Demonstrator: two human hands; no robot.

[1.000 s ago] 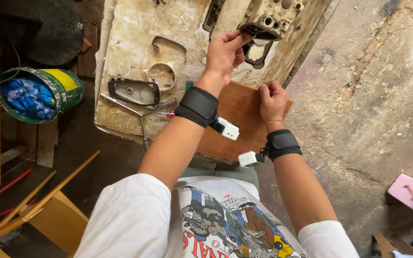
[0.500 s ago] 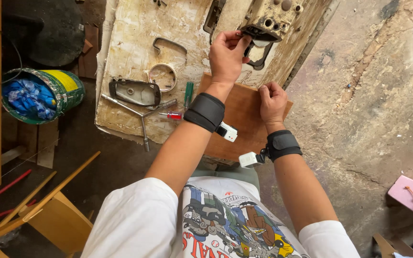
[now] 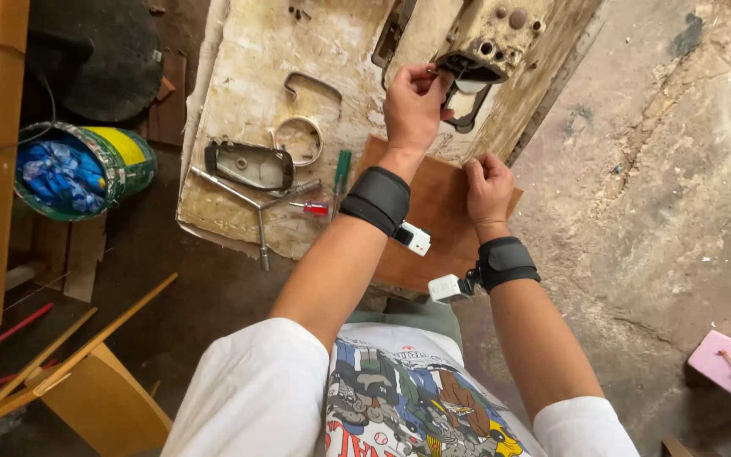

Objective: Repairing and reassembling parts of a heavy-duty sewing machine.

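As before, left hand (image 3: 414, 106) at machine part (image 3: 491, 38)

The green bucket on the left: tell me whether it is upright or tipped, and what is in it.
Tipped. The green bucket lies on its side, mouth toward the camera, with crumpled blue material filling the opening.

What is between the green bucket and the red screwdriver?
In the head view, between the green bucket and the red screwdriver lie a dark oval metal frame and a metal cross wrench.

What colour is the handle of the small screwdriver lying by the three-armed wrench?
Red, with a clear tip end; the small screwdriver shows in the head view.
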